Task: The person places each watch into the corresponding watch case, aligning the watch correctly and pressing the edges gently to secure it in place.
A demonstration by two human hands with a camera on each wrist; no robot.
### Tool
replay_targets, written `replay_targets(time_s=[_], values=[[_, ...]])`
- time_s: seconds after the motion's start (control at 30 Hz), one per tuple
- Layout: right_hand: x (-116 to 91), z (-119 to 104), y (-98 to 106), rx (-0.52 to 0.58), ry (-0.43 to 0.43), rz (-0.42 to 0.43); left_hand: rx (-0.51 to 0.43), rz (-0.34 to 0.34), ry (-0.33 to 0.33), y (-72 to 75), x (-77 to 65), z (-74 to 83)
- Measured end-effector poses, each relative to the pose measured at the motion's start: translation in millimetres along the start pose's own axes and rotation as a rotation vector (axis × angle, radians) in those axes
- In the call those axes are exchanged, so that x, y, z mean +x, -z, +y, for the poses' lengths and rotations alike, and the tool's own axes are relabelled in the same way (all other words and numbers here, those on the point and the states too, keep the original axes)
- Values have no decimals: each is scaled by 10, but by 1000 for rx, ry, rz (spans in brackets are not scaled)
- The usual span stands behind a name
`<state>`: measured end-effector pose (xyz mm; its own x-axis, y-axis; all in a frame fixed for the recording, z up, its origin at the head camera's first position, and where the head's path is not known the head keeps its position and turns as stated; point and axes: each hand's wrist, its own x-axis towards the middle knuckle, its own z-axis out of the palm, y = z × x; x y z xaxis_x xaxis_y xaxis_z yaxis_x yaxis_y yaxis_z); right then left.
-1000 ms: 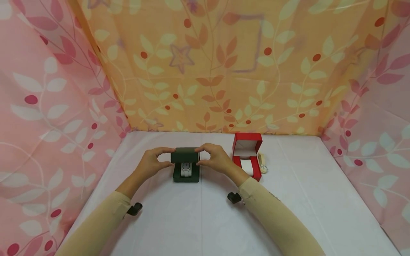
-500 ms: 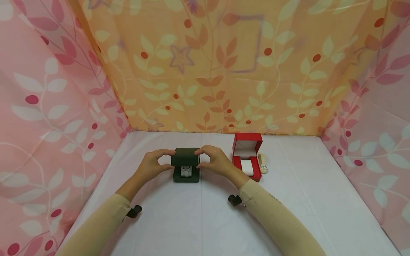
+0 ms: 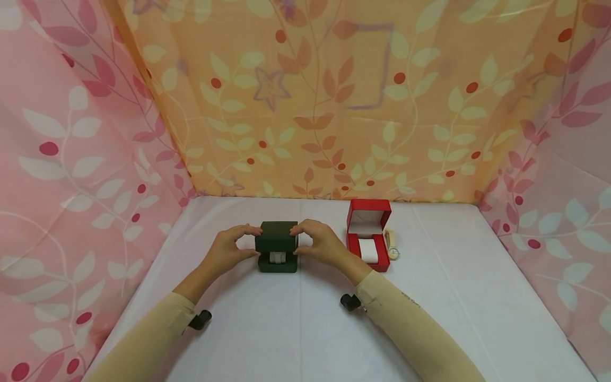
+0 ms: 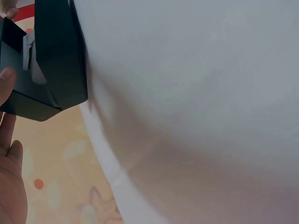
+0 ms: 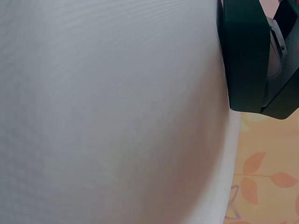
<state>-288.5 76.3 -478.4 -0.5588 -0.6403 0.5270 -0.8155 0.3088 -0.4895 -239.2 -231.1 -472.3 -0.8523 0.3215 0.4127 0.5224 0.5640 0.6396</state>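
In the head view, a dark green watch box (image 3: 277,237) stands on the white table with its lid partly lowered. Beneath the lid, part of a white watch strap (image 3: 278,258) shows; the dial is hidden. My left hand (image 3: 228,248) pinches the lid's left side between thumb and fingers. On the opposite side, my right hand (image 3: 322,244) pinches the lid the same way. The left wrist view gives the green box (image 4: 60,60) from its side, with a gap between lid and base and my left thumb at the lid's edge. The right wrist view has the box (image 5: 247,60) at upper right.
To the right stands an open red watch box (image 3: 369,206) with a white cushion (image 3: 368,250) in it. A watch with a cream strap (image 3: 392,246) lies beside that box. Patterned cloth walls (image 3: 305,106) enclose the table (image 3: 305,329) at the back and sides.
The green box's lid has swung further down toward its base, covering the watch dial that showed a second ago. Both hands have moved slightly down with the lid.
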Motion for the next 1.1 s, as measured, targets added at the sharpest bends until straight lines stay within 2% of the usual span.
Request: replay_targets(time_s=[0.4,0.6,0.87,1.0,1.1], values=[[-21,19,-35,-26,59,1,-11,19,-19,-58,-60,-38],[-26,23,-53,-54,71,-9,-9,29,-61,-78,-85,-63],[-34,18,-71,-18,52,-18,89,15,-130,-98,-105,-44],[-37,16,-74,-24,62,-17,114,-17,-117,-95,-106,-21],[-35,16,-73,-22,82,-14,113,-46,-78,-80,-103,-19]])
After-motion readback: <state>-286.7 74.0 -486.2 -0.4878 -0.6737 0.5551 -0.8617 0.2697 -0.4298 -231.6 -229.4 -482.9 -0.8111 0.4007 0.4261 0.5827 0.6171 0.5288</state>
